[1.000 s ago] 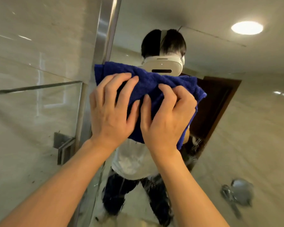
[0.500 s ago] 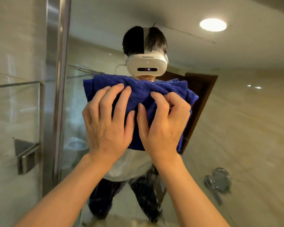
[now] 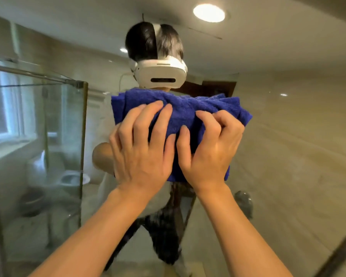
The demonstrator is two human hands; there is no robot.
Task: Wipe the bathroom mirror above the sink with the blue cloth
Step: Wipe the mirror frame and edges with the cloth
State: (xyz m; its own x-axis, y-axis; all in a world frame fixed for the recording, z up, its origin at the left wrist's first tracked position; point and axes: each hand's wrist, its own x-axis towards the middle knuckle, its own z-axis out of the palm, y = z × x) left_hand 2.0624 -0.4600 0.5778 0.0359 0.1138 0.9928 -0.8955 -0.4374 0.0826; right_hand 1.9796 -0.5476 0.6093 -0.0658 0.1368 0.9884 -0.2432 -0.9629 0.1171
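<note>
The mirror [image 3: 288,136] fills nearly the whole view. A folded blue cloth [image 3: 180,110] lies flat against its glass at the centre. My left hand [image 3: 142,152] presses on the cloth's lower left with fingers spread. My right hand [image 3: 210,150] presses on its lower right, fingers bent and digging into the fabric. Both forearms reach up from the bottom edge. Above the cloth the mirror shows a reflected person wearing a white headset [image 3: 161,73].
The mirror reflects a glass shower enclosure [image 3: 64,136] at left, a toilet [image 3: 72,177] behind it, a dark wooden door [image 3: 214,88], a ceiling light [image 3: 209,13] and tiled walls. The mirror's dark edge [image 3: 340,254] crosses the lower right corner.
Both hands and the cloth have slid rightward across the mirror, away from its left frame, which has left the view. The cloth now sits lower against the reflected headset.
</note>
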